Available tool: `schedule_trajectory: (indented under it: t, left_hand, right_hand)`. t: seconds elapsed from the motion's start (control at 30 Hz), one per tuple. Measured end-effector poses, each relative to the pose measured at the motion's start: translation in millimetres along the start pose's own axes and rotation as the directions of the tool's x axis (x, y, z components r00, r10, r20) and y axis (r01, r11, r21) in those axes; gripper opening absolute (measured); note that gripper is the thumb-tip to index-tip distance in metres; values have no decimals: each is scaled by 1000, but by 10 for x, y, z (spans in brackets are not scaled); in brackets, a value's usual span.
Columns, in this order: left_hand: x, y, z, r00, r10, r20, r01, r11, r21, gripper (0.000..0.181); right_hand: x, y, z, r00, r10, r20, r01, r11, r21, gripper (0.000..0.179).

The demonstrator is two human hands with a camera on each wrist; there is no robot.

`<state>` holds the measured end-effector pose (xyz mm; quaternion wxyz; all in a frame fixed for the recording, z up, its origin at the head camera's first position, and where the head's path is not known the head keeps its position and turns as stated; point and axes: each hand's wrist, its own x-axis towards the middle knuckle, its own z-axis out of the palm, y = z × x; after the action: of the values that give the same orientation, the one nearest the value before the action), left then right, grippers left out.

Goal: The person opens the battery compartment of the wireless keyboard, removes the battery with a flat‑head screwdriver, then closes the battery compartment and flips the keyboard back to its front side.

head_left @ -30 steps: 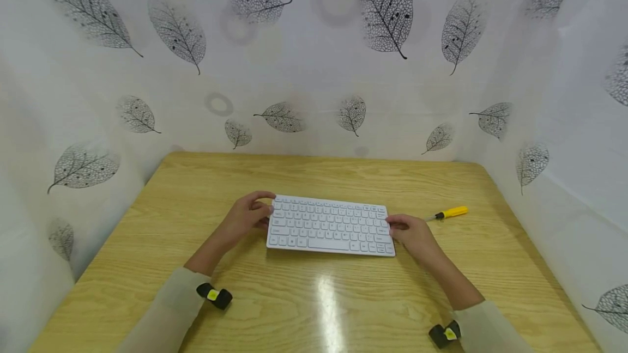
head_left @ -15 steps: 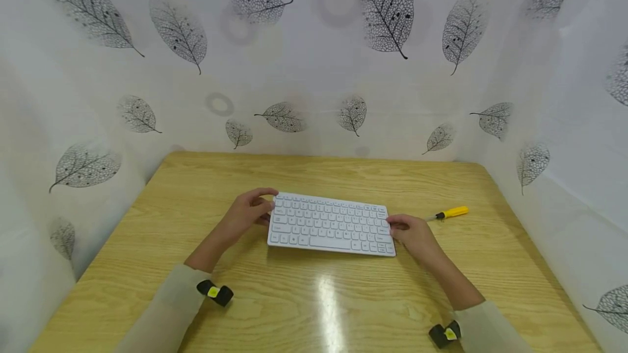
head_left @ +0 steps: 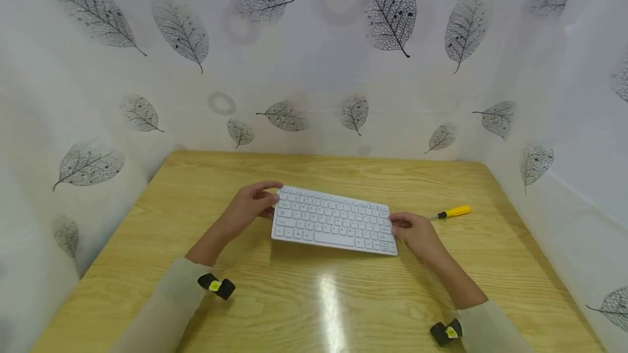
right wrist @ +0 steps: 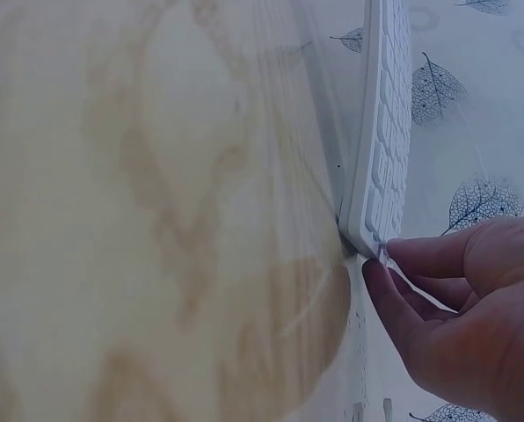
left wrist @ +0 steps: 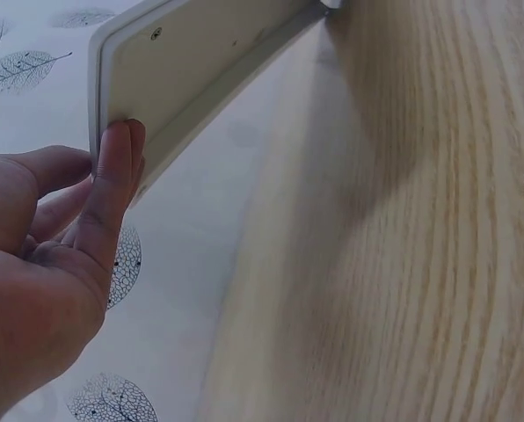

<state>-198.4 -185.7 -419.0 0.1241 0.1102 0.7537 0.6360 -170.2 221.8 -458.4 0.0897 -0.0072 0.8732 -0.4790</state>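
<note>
Left hand (head_left: 243, 212) and right hand (head_left: 416, 235), as I see them from my remote seat, reach forward from loose beige fabric sleeves (head_left: 162, 304), each with a black wrist strap (head_left: 216, 286) bearing a yellow patch. Each pinches one end of a compact white rectangular keyboard (head_left: 336, 221). On my left wrist view, fingers press its pale underside while the thumb meets the edge; my right wrist view has thumb and fingers at the opposite end. It sits tilted between them, left end raised above the glossy wood-grain table (head_left: 275, 304); whether the lower right end touches, I cannot tell. Beyond the right hand lies a yellow-handled screwdriver (head_left: 453, 212) with a black collar. Behind everything, white cloth (head_left: 314, 59) printed with dark skeleton leaves surrounds the tabletop.
</note>
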Motion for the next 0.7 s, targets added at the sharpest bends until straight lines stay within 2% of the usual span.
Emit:
schedule_trajectory:
  t: [0.2,0.43,0.7]
  left_hand:
    - [-5,89,16,1000,-7,-16,8,1000,26,39]
    - [24,233,68,1000,19,-12,-19,1000,17,39]
    - [65,376,146,998,9,-55,-10,1000,-14,35]
  right_hand:
    - [8,16,5,1000,-10,8,10,1000,8,32]
    - [-7,-6,1,1000,-7,-4,7,1000,-4,34]
    - [-30,-205,84,997,-69,-46,68,997,-32,33]
